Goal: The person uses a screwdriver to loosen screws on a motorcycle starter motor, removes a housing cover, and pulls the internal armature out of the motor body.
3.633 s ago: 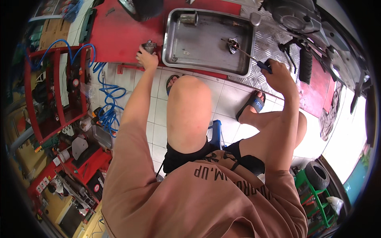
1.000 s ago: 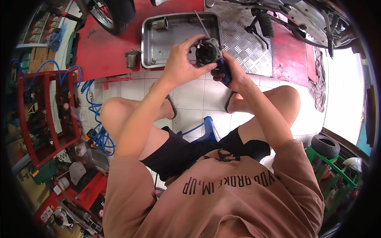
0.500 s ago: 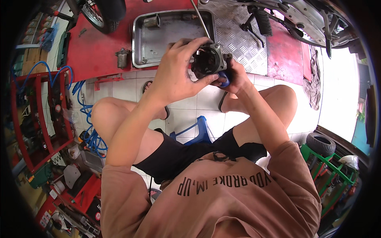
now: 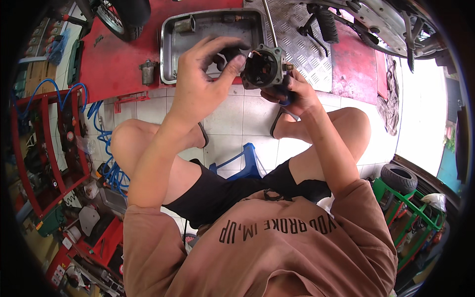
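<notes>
My right hand point(image 4: 293, 89) is closed around a round metal housing point(image 4: 261, 68) with a dark hollow, bolt ears on its rim and a thin copper-coloured wire at the upper left of the opening. The same hand grips a blue handle point(image 4: 284, 102), mostly hidden by the fingers. A long metal shaft point(image 4: 269, 22) runs up from behind the housing, apparently of the same tool. My left hand point(image 4: 210, 69), its fingertips blackened, is beside the housing's left edge. Its fingers are bent and apart from the thumb, which is at or near the rim; no held thing shows.
Beyond the hands lies a metal tray point(image 4: 166, 54) holding a hollow cylinder point(image 4: 185, 24) and a small part point(image 4: 234, 19). Left of it, a small cylindrical part point(image 4: 147, 72) stands on the red platform point(image 4: 116, 74). A blue stool point(image 4: 247, 161) is below; motorcycle parts point(image 4: 366, 29) overhang far right.
My left hand has let go of the housing and drawn back left. The housing has turned slightly in my right hand, and the metal shaft's far end has swung right.
</notes>
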Motion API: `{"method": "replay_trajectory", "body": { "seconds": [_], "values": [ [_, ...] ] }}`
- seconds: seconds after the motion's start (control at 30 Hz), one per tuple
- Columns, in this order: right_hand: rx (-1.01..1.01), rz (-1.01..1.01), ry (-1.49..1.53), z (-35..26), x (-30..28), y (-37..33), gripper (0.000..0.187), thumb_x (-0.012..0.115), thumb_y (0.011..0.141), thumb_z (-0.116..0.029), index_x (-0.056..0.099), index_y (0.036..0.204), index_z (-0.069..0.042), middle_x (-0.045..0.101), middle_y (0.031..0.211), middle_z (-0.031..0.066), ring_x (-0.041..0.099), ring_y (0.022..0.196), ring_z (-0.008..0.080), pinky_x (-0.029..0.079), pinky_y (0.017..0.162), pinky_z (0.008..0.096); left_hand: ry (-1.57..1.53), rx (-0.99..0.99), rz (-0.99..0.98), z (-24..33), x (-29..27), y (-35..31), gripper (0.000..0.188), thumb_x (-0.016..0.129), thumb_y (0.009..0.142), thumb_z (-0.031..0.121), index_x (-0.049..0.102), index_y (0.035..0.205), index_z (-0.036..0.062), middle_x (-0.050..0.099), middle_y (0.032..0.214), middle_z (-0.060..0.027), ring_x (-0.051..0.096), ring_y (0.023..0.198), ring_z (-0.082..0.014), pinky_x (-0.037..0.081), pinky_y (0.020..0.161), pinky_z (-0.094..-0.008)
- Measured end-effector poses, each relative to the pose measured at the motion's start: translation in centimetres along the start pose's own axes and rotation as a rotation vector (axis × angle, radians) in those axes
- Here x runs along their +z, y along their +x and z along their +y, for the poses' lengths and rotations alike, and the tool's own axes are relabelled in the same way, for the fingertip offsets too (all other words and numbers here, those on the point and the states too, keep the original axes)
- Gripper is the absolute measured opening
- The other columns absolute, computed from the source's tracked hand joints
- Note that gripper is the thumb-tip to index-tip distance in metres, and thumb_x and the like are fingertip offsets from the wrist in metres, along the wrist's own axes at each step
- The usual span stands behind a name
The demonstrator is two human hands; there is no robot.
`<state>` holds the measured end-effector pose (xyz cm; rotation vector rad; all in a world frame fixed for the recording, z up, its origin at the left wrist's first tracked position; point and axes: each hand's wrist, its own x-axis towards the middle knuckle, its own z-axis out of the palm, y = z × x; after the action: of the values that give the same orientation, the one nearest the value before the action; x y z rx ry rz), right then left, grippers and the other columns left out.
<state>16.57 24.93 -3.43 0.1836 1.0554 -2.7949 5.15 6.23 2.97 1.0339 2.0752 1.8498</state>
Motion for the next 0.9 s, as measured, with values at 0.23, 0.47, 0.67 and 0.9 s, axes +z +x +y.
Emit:
{"method": "replay_trajectory", "body": {
  "seconds": [0.23, 0.47, 0.67, 0.9],
  "values": [
    [0.004, 0.005, -0.081, -0.3, 1.4, 0.3, 0.067, 0.083, 0.073, -0.031, 0.049, 0.121, 0.001, 0.060, 0.086, 0.0074, 0.053, 0.065, 0.0124, 0.042, 0.055, 0.0254, -0.004, -0.070, 0.014, -0.6, -0.2, -0.6, 0.016, 0.070, 0.080, 0.001, 0.068, 0.095, -0.0049, 0.069, 0.084, -0.0088, 0.064, 0.070, -0.0121, 0.050, 0.066, -0.0240],
    [0.002, -0.003, -0.134, -0.1, 1.4, 0.4, 0.066, 0.084, 0.073, -0.032, 0.050, 0.119, 0.001, 0.058, 0.083, 0.0058, 0.053, 0.065, 0.0115, 0.041, 0.054, 0.0244, 0.096, -0.100, -0.001, -0.3, -0.5, -0.6, 0.019, 0.074, 0.076, 0.002, 0.069, 0.093, -0.0031, 0.069, 0.082, -0.0086, 0.064, 0.068, -0.0111, 0.049, 0.062, -0.0239],
    [-0.015, 0.000, -0.125, 0.0, 1.9, 0.4, 0.060, 0.083, 0.074, -0.029, 0.051, 0.116, 0.001, 0.058, 0.081, 0.0046, 0.053, 0.064, 0.0104, 0.042, 0.054, 0.0233, 0.152, -0.113, -0.015, 0.2, -0.6, -0.7, 0.019, 0.075, 0.073, 0.002, 0.070, 0.091, 0.0020, 0.068, 0.081, -0.0049, 0.061, 0.065, -0.0108, 0.045, 0.057, -0.0238],
    [-0.001, 0.013, -0.186, 0.0, 2.1, 0.5, 0.060, 0.083, 0.073, -0.028, 0.052, 0.115, 0.000, 0.058, 0.080, 0.0037, 0.054, 0.064, 0.0101, 0.043, 0.055, 0.0226, 0.194, -0.095, -0.006, 0.2, -0.3, -0.8, 0.016, 0.075, 0.069, 0.004, 0.070, 0.084, 0.0048, 0.068, 0.080, -0.0026, 0.059, 0.064, -0.0103, 0.042, 0.054, -0.0230]
  ]
}}
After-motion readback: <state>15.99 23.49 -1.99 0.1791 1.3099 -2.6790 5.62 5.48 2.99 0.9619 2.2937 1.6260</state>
